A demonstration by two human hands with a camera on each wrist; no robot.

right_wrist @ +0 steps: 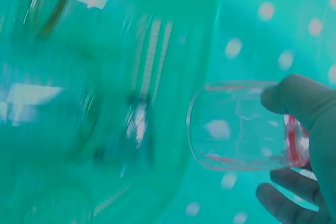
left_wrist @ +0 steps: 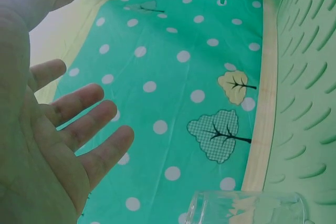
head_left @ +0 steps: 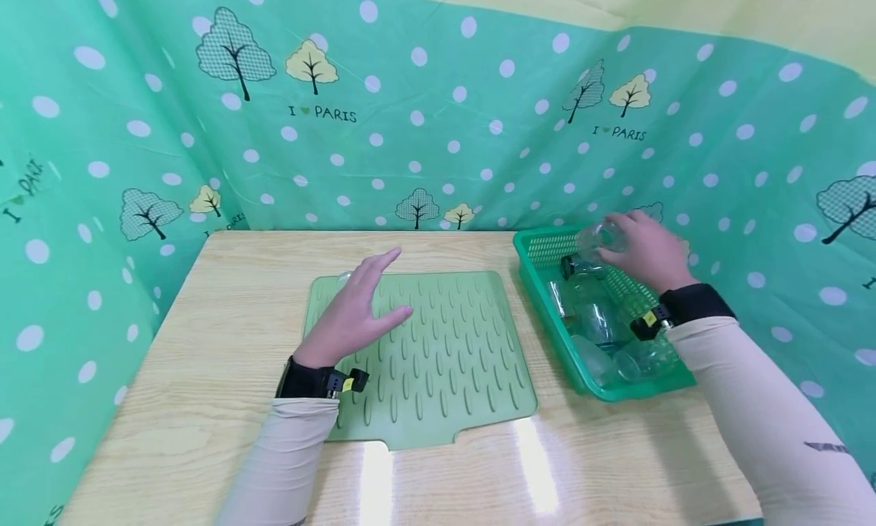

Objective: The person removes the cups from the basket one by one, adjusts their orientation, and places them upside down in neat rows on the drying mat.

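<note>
Right grip grasps glass above basket rim; left grip released over mat.

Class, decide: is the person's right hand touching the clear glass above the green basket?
Touching. The right wrist view shows the right hand with thumb and fingers wrapped round the clear glass; the head view agrees, above the green basket.

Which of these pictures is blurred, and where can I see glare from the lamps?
Right wrist view: the green basket is smeared by motion blur, while the clear glass in the right hand stays fairly sharp. Head view: two bright glare streaks lie on the wooden table near its front edge. Left wrist view: sharp, with a green tint.
</note>
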